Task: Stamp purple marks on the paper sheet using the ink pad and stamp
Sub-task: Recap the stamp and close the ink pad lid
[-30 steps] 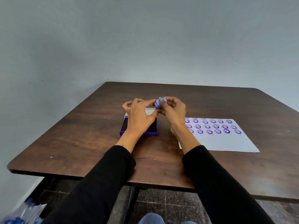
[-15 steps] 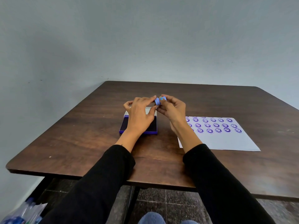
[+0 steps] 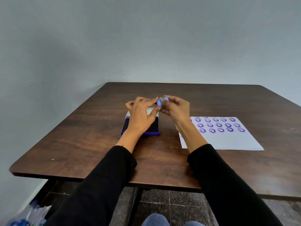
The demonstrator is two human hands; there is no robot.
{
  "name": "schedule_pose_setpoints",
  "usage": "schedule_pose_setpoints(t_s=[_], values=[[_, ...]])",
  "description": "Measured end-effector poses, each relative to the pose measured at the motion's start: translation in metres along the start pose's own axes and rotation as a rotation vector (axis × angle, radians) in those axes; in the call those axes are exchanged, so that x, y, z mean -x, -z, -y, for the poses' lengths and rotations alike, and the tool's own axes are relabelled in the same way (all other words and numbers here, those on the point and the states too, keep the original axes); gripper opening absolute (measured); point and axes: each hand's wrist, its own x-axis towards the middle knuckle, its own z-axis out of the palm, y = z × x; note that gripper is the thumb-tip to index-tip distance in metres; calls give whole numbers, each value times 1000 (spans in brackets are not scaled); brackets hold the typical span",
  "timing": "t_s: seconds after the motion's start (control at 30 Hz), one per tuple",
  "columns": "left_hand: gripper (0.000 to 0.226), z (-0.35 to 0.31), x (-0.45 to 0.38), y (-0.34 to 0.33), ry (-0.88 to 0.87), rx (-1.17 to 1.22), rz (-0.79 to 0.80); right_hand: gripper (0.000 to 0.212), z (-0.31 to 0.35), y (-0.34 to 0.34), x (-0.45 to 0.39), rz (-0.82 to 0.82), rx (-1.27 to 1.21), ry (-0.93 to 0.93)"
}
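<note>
Both hands raised over open ink pad (image 3: 140, 128); right hand (image 3: 176, 108) pinches stamp (image 3: 161, 101), left hand (image 3: 141, 115) fingertips touching it.
</note>
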Motion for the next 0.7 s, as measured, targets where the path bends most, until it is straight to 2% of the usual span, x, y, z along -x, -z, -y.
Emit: schedule_pose_setpoints(t_s=[0.1, 0.17, 0.37, 0.53, 0.7], values=[[46, 1, -1, 0, 8, 19, 20, 22, 2, 5, -1, -70, 319, 215], [51, 5, -2, 2, 32, 44, 9, 21, 4, 10, -1, -75, 498, 294], [41, 12, -4, 10, 192, 74, -147, 17, 7, 21, 4, 36, 850, 250], [40, 18, -6, 14, 292, 93, -188, 15, 10, 22, 5, 84, 969, 207], [39, 20, -7, 16, 301, 103, -193, 15, 10, 22, 4, 102, 971, 184]])
